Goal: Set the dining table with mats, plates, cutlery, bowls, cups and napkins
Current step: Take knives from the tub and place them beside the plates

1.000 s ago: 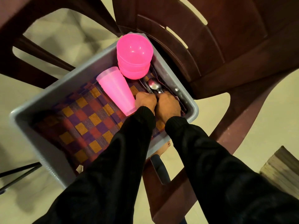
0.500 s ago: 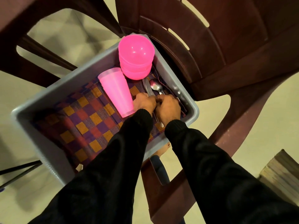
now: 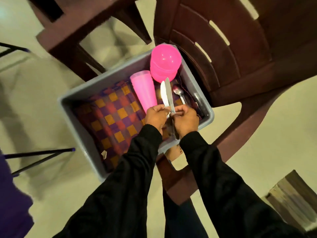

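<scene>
Head cam, looking down: a grey plastic bin [image 3: 208, 115] sits on a dark brown plastic chair [image 3: 240, 54], lined w/ checked purple-orange mats [image 3: 113, 121]. At the bin's far end is a stack of pink bowls [image 3: 165, 63]; just left of it, a pink cup [image 3: 144, 90] lies on its side. A spoon [image 3: 178, 92] lies at the right wall.

Change vs a sec ago: both hands were low in the bin among the cutlery; now they are raised. Left hand [image 3: 155, 117] and right hand [image 3: 186, 121] sit close together, fingers curled round the handles of two knives [image 3: 166, 93], blades pointing far. Which hand grips which knife: can't tell.

Meaning: cutlery pickup is underway; bowls, cup, mats, spoon remain in the bin, not yet set out.
</scene>
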